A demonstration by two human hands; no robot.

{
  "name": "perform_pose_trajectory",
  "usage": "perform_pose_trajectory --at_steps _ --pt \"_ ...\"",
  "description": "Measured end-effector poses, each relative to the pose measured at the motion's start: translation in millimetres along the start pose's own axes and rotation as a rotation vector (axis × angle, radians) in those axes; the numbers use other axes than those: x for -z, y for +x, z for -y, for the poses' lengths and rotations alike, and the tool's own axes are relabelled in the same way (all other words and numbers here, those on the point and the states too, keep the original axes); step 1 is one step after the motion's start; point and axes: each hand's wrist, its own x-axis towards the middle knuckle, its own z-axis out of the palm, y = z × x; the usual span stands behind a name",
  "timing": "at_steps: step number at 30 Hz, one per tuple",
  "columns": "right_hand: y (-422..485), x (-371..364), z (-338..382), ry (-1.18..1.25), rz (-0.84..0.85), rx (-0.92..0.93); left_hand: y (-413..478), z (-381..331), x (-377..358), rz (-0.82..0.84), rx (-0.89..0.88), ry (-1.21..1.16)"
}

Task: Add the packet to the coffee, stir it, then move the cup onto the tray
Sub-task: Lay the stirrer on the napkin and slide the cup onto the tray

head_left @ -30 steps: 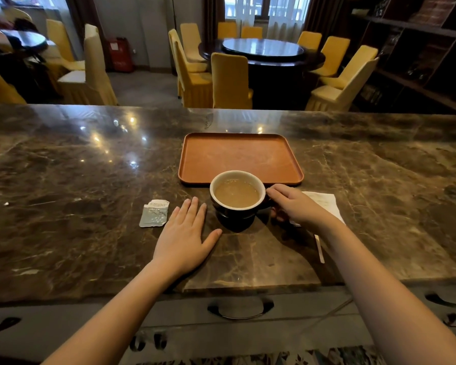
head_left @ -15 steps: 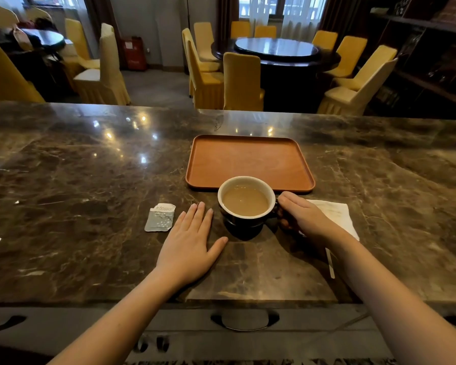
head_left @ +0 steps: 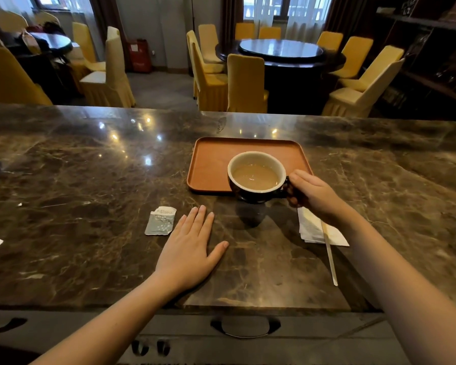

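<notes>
I'm on the last step: carrying the cup (head_left: 257, 177) to the tray (head_left: 211, 164). My right hand (head_left: 313, 193) is pinching its handle, with the cup in the air over the tray's near edge. My left hand (head_left: 188, 248) is lying flat and empty on the counter (head_left: 90, 180), beside the torn packet (head_left: 160, 221). The coffee's sitting high, so next I'm going forward level, then lowering slowly.

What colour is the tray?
Terracotta orange-brown, plain with no pattern; the tray shows best in the head view, the only one.
</notes>
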Motion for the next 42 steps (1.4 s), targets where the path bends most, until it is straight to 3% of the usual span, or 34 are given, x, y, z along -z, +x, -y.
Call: perform_pose_trajectory --at_steps 18,42 --pt "85.4 30.8 -12.6 0.062 0.003 -0.008 -4.4 -4.9 1.8 -0.03 0.023 -0.018" --pt "121.7 30.2 -31.6 0.022 0.061 -0.027 -5.5 -6.7 3.1 -0.018 0.044 -0.026"
